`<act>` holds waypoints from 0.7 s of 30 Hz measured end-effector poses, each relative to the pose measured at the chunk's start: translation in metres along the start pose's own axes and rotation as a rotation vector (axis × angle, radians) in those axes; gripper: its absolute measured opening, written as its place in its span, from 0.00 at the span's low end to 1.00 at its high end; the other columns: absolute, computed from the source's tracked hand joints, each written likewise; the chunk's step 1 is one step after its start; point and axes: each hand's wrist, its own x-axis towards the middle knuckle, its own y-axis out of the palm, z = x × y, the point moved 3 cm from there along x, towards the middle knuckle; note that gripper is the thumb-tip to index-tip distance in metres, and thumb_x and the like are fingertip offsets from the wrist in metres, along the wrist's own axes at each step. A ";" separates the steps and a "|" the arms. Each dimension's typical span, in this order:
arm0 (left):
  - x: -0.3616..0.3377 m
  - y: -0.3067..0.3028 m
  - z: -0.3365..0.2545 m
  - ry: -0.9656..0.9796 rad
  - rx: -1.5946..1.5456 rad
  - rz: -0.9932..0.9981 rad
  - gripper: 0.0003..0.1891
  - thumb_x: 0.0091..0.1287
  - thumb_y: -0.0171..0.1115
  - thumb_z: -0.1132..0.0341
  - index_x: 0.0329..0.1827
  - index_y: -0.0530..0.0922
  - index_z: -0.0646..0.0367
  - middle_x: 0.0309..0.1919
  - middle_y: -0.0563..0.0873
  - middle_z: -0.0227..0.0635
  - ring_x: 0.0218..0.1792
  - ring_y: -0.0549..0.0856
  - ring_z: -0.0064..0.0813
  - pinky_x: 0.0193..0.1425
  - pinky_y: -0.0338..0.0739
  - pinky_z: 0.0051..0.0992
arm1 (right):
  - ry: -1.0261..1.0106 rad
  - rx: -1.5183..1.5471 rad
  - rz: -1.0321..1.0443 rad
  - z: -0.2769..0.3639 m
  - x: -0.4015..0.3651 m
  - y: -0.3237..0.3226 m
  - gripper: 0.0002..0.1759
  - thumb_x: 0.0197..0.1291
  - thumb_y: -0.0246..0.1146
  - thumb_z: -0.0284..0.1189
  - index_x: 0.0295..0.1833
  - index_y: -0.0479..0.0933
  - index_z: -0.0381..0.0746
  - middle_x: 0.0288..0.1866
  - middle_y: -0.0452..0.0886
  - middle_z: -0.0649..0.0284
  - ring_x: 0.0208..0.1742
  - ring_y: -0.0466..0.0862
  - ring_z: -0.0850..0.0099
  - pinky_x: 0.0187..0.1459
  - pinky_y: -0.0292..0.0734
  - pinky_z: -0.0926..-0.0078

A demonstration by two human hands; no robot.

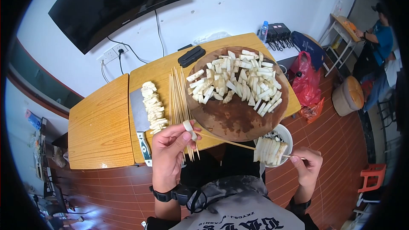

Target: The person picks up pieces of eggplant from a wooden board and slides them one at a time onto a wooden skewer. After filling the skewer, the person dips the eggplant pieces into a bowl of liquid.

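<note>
Between thumb and fingers, my left hand [169, 145] pinches a pale cut strip [190, 130], which looks like peeled eggplant. My right hand [307, 167] is closed on one end of a bamboo skewer [228, 142]. Several pale strips [271, 151] are threaded side by side near that hand. The skewer's bare length runs left, its tip right by the strip in my left hand. Behind it, a heap of cut strips [245, 76] lies on a round wooden board [230, 121]. Loose bamboo skewers [176, 96] lie beside the board, close to my left hand.
Filled skewers [152, 106] rest on a cleaver [137, 110] with a green-and-white handle. A white bucket [288, 135] stands below the board's edge. A black case [191, 56] sits on the yellow table [100, 123]. Red bags [306, 81] are at right; another person [377, 38] is beyond.
</note>
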 end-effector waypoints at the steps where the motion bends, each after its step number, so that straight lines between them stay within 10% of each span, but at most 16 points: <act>1: 0.000 0.000 0.000 -0.002 0.001 -0.001 0.14 0.71 0.65 0.75 0.57 0.81 0.73 0.44 0.90 0.50 0.40 0.90 0.34 0.38 0.82 0.22 | 0.000 0.001 -0.001 0.000 0.000 0.000 0.04 0.58 0.70 0.20 0.33 0.83 0.31 0.25 0.83 0.59 0.24 0.80 0.71 0.28 0.70 0.76; 21: -0.002 0.002 -0.003 -0.038 0.009 -0.024 0.13 0.71 0.63 0.77 0.55 0.82 0.76 0.45 0.90 0.55 0.42 0.91 0.38 0.44 0.86 0.26 | -0.037 -0.034 -0.024 0.000 -0.002 -0.001 0.03 0.57 0.70 0.20 0.33 0.83 0.31 0.24 0.82 0.59 0.23 0.80 0.71 0.28 0.70 0.76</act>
